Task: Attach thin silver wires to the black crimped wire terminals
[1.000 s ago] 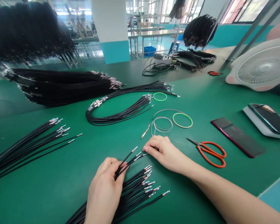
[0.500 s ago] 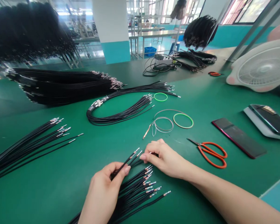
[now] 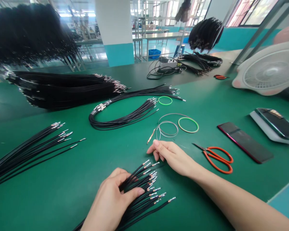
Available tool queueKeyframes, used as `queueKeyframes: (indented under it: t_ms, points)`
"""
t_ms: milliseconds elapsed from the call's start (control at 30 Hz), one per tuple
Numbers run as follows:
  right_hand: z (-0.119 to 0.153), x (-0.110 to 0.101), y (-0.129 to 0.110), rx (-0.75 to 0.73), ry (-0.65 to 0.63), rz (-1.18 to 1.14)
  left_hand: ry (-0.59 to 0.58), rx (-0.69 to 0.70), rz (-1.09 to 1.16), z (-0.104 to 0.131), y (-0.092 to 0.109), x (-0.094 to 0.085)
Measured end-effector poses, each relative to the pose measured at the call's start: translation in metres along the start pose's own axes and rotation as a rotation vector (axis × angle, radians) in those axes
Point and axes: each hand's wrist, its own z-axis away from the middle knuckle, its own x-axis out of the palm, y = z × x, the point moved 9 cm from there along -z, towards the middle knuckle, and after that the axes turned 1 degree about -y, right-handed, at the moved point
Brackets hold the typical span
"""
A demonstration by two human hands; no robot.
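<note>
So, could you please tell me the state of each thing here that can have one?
left hand: closed around the wire bundle
right hand: open, fingers spread, holding nothing
wire bundle: loose, tips fanned out on the mat
scissors: blades shut, lying flat
phone: screen dark
fan: tilted back; running or not cannot be told
green ring: lying flat, unused

Left hand (image 3: pixel 110 200) low at centre, back up, wrist at the bottom edge, fingers curled over and thumb (image 3: pixel 134 193) pressed across in a closed clasp. Right hand (image 3: pixel 172 156) just ahead and to the right, loose and open, holding nothing, palm turned inward, fingers (image 3: pixel 156 145) stretched forward and leftward with tips dipping down. Right forearm (image 3: pixel 233 200) bare, running back to the lower right corner. The 2 hands near each other, not touching.
</note>
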Motion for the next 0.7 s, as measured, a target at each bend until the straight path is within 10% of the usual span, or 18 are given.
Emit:
queueKeyframes:
  t_ms: [400,700]
  points:
    - [0.008,0.027,-0.02,-0.13,-0.309,0.423,-0.09,-0.11,0.185,-0.003,-0.014,0.006]
    - [0.008,0.03,-0.018,-0.117,-0.253,0.427,-0.099,-0.136,0.235,-0.001,-0.016,0.006]
